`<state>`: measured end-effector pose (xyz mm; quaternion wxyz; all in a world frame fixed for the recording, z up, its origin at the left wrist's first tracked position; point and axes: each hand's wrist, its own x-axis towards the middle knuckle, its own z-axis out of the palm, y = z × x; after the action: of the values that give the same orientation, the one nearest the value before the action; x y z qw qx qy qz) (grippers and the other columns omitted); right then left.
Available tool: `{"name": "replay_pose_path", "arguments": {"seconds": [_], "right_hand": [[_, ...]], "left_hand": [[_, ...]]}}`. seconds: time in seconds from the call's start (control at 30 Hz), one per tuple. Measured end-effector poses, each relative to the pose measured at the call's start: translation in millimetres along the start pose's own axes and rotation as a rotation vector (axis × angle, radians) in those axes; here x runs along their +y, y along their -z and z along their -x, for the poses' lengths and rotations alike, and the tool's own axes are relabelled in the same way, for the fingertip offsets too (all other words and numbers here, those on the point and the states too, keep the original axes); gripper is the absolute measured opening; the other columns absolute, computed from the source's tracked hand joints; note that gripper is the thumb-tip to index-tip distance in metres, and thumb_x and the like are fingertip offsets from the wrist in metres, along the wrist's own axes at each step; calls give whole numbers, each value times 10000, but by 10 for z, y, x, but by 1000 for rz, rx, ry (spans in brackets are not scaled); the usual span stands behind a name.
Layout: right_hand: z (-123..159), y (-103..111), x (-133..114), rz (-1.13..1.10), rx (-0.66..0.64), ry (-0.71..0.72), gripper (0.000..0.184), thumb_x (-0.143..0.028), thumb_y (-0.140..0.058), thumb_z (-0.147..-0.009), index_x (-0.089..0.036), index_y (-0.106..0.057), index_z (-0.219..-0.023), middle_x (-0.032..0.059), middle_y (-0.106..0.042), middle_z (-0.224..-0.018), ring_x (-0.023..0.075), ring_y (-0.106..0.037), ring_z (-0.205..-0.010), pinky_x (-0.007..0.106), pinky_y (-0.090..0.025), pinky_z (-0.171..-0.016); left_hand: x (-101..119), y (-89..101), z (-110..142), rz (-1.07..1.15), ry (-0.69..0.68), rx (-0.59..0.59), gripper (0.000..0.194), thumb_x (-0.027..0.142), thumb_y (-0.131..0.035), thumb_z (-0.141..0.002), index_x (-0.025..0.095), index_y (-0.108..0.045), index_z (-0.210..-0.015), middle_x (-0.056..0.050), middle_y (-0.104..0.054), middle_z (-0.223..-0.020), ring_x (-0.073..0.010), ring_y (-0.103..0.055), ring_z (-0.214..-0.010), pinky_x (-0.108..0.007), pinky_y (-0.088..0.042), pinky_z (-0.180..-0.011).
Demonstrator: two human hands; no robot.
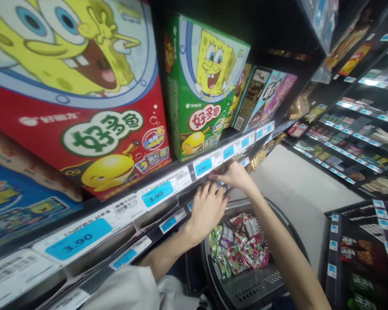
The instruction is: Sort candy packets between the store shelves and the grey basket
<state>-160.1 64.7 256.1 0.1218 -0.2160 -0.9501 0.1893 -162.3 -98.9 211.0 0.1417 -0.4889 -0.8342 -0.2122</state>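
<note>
Packets in the basket look light, soft and slippery, best pinched by an edge; above it, left hand fingers spread loosely, right hand grip unclear.

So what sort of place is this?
Probably a supermarket or similar shop: price tags run beneath the cartoon boxes, and a basket holds colourful packets.

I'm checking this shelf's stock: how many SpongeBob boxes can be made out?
3: the blue box, cut off at lower left; the red box beside it; and the green box right of that. Others may be partly or fully hidden behind them.
</note>
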Motion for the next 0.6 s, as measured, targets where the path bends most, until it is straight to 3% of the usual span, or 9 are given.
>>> {"name": "replay_pose_path", "arguments": {"seconds": [0.07, 0.23, 0.47, 0.6], "right_hand": [[37, 30, -18, -7, 7, -11, 588, -616, -767, -715, -184, -655, -1097, 99, -728, -918, 284, -685, -883, 343, -516, -741], [54, -98, -3, 113, 195, -58, 566, -623, -723, -783, -174, -648, -1119, 151, -712, -980, 322, -648, -1034, 372, -515, -836], [3, -52, 99, 71, 50, -31, 399, -508, -700, -839, -170, -675, -1049, 130, -728, -934, 293, -680, -925, 337, -505, -786], [-40, 62, 161, 13, -54, 46, 232, -324, -692, -839, -168, -701, -1011, 99, -747, -919, 271, -694, -901, 316, -507, -783]], "left_hand": [[-38, -12, -7, 1, -13, 5, 332, 344, -460, -1000, 159, -636, -1212, -126, -658, -1286, -298, -544, -1288, -484, -471, -1049], [-119, -1, -26, 65, -56, 44, 309, 326, -451, -1001, 178, -656, -1180, -126, -637, -1318, -284, -523, -1307, -459, -493, -1048], [-201, -46, -36, 126, -44, 69, 329, 342, -457, -1000, 175, -652, -1205, -121, -623, -1346, -286, -485, -1348, -448, -462, -1111], [-207, -35, -53, 111, -34, 82, 385, 348, -454, -999, 184, -587, -1320, -130, -504, -1489, -303, -439, -1397, -463, -437, -1138]]}}
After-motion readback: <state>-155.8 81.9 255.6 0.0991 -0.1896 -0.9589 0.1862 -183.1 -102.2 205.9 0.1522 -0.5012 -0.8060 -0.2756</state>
